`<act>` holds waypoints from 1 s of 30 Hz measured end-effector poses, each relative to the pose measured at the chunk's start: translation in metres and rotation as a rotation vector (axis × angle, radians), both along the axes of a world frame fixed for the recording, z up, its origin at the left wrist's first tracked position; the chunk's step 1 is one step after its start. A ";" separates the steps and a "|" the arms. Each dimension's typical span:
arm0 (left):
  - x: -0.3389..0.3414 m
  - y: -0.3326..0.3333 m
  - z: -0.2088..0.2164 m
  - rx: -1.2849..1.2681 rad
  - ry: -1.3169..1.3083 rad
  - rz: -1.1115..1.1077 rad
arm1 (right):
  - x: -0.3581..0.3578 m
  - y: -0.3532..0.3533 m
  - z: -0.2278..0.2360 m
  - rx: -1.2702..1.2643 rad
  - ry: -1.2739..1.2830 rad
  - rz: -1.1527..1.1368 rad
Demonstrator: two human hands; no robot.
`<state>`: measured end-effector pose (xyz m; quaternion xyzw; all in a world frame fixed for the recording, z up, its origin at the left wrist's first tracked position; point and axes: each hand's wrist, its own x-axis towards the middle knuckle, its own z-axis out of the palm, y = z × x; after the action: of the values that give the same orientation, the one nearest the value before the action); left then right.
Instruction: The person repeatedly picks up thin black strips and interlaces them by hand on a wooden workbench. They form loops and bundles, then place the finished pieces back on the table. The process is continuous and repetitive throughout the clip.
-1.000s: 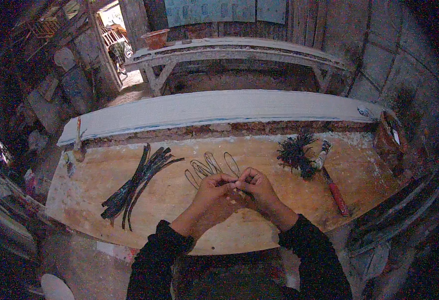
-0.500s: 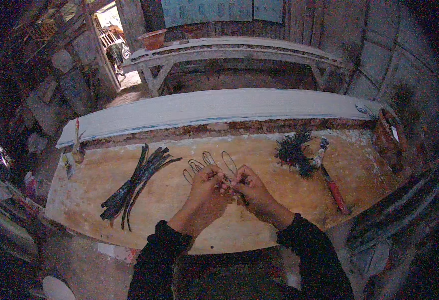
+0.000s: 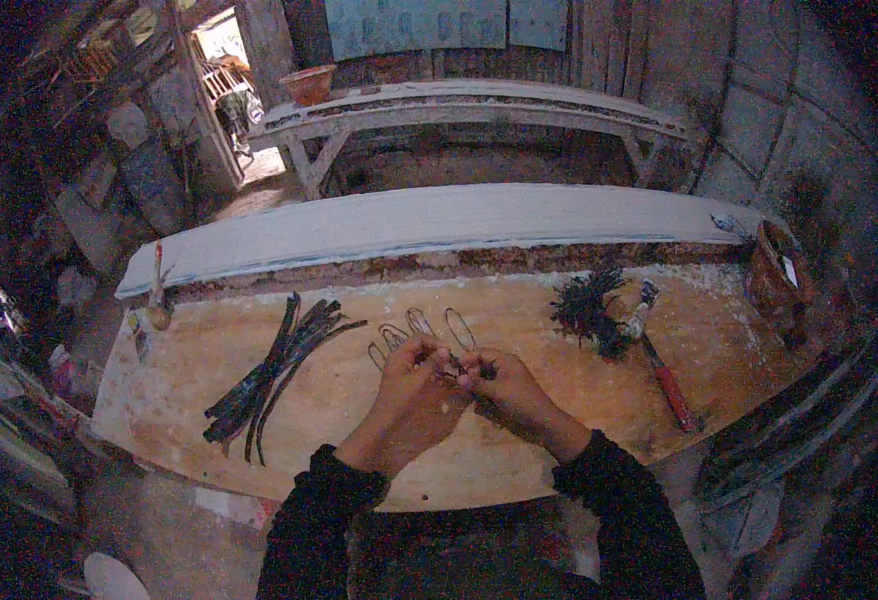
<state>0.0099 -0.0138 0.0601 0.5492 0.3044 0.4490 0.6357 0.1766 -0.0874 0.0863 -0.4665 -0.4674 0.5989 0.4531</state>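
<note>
My left hand (image 3: 422, 388) and my right hand (image 3: 512, 393) meet over the middle of the wooden board (image 3: 539, 470), fingers pinched together. Between their fingertips is a small dark strip-like piece (image 3: 452, 373), mostly hidden by the fingers. Just beyond the hands, several thin dark loops (image 3: 418, 322) show on the board; whether they are drawn or lying there I cannot tell. To the left lies a bundle of flat black strips (image 3: 279, 370). A bushy clump of short dark pieces (image 3: 589, 308) sits to the right, beside a tool with a red handle (image 3: 671, 390).
A raised whitish plank (image 3: 439, 218) runs along the board's far edge. A brownish pot (image 3: 777, 270) stands at the right end, and a small brush-like object (image 3: 158, 290) at the left. Behind are a long bench (image 3: 479, 108) with an orange basin (image 3: 308, 86) and a bright doorway.
The fingers have shifted slightly, and the dark piece now shows between the fingertips; a dark end seen below the right hand earlier is no longer visible. The objects on the board stay put.
</note>
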 end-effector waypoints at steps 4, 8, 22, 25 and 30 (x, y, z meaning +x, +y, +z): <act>0.001 0.004 -0.017 0.048 0.046 0.031 | -0.006 -0.001 0.004 -0.013 -0.010 -0.028; 0.013 -0.017 0.003 -0.046 0.020 -0.060 | 0.004 0.011 -0.015 0.102 -0.015 -0.181; 0.002 0.004 -0.017 -0.065 -0.009 -0.282 | 0.011 0.011 -0.005 -0.031 0.089 -0.283; -0.004 0.024 -0.047 0.080 0.071 -0.273 | 0.014 0.011 -0.005 0.062 0.341 -0.250; 0.013 -0.026 0.021 -0.419 -0.219 -0.128 | 0.020 -0.001 0.011 0.130 0.516 -0.214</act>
<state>0.0233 -0.0402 0.0815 0.3715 0.2847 0.3916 0.7922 0.1969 -0.0884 0.0970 -0.3153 -0.3223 0.6155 0.6465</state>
